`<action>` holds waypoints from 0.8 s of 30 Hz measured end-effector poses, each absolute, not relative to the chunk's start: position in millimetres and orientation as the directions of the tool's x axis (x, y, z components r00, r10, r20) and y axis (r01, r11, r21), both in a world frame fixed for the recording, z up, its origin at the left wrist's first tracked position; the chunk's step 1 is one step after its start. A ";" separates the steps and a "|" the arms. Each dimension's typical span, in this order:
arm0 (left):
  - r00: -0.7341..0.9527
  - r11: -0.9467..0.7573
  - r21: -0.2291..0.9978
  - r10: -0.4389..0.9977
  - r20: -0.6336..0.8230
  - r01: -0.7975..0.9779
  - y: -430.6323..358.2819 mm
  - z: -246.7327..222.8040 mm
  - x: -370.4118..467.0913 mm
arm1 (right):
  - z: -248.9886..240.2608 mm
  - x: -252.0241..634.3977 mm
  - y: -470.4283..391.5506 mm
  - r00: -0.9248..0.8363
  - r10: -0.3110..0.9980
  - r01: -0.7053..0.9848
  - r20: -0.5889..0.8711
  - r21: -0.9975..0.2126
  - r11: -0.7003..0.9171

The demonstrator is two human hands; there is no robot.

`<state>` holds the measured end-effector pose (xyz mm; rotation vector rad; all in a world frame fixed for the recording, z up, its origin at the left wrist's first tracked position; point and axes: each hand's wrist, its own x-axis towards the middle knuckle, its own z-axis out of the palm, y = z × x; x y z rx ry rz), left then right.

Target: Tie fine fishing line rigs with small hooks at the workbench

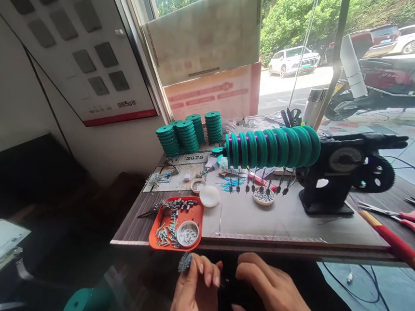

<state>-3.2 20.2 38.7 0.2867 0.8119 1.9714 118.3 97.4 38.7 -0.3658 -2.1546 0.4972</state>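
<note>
Below the table's front edge, my left hand [197,292] pinches a small grey, bristly bundle [185,262] between thumb and forefinger. To its right, my right hand [271,294] has its fingers bent and spread, with a gap between thumb and forefinger and nothing seen between them. The two hands are apart. Just beyond the left hand lies an orange tray [199,213] with small metal parts, thin light-blue pieces and a round white dish [187,234]. Above the table, a black hand-cranked machine [330,185] carries a row of green spools [271,147], with small dark pieces hanging beneath.
Stacks of green spools [187,137] stand at the back left. A dish of beads [263,195] and a white lid [209,196] lie on the board. Scissors [405,216] and a red-wrapped stick [396,242] are at the right. Another green spool [87,304] is low at the left.
</note>
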 end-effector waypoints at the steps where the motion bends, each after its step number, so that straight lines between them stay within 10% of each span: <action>1: -0.518 -0.324 0.646 0.845 -0.131 -0.692 20.9 37.9 -1.6 | 40.8 118.3 97.9 -0.544 0.441 0.056 0.714 -0.493 0.868; 14: -0.487 -0.307 0.549 0.846 -0.218 -0.777 23.8 45.7 9.7 | 24.1 103.0 88.2 -0.556 0.481 -0.209 0.678 -0.674 0.708; 24: -0.438 -0.248 0.502 0.846 -0.304 -0.829 19.7 56.1 -5.9 | 24.0 99.6 85.8 -0.533 0.351 -0.326 0.769 -0.570 0.754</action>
